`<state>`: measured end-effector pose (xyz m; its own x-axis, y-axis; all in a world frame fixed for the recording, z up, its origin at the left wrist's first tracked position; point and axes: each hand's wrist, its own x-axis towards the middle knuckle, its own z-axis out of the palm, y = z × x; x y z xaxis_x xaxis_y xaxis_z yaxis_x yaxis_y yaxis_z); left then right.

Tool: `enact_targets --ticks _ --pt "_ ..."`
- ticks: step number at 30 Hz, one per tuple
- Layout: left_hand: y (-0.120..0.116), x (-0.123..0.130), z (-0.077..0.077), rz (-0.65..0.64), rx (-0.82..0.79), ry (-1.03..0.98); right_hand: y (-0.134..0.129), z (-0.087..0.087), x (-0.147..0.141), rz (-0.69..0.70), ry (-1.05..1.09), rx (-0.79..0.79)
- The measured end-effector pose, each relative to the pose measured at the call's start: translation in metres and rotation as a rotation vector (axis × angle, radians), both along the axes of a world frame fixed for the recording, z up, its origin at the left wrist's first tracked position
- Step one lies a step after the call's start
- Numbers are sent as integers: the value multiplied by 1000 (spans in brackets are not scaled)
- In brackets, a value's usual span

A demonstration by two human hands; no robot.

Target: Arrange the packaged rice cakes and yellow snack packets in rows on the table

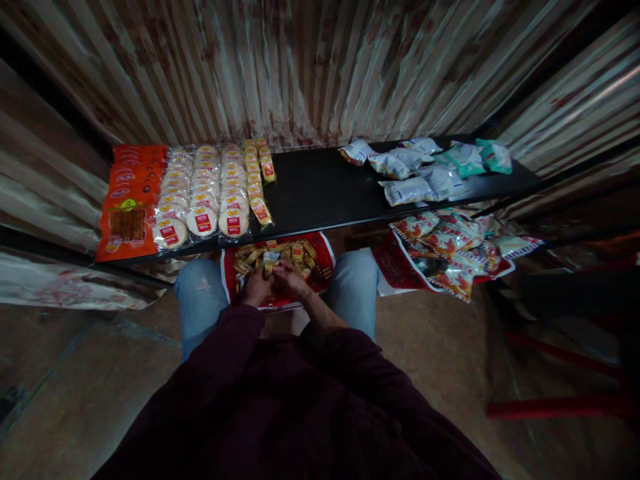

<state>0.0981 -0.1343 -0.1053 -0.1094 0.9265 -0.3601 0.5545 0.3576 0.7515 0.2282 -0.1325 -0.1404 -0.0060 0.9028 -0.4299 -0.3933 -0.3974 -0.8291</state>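
Both hands are low inside a red box (pixel 327 257) between my knees, among small gold-wrapped snacks (pixel 307 252). My left hand (pixel 256 288) is closed at the left of the pile, its fingertips by a gold packet (pixel 269 269); what it holds, if anything, is unclear. My right hand (pixel 293 280) lies over the snacks just to the right, fingers stretched out towards the same packet. A whitish packet (pixel 271 256) lies just beyond the fingertips.
A black shelf (pixel 315 190) spans the front. It carries orange bags (pixel 130 200), rows of round white crackers (pixel 203 220), yellow snack packs (pixel 260 210) and silvery bags (pixel 407 190). Right of my knee, another red box (pixel 393 267) holds several shiny bags (pixel 453 240). Curtains (pixel 300 73) hang behind.
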Motion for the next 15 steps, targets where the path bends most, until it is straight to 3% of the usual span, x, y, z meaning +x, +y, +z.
enact_targets --ticks 3,5,10,15 --pt "0 0 2 226 -50 -399 -6 9 -2 21 37 -3" --pt "-1 0 3 298 -92 -558 -8 14 -3 35 64 -1" --pt "-3 -3 1 397 -211 -815 -4 13 -5 7 1 -5" --pt "0 -2 -6 484 -261 -877 5 1 -3 -82 -181 17"
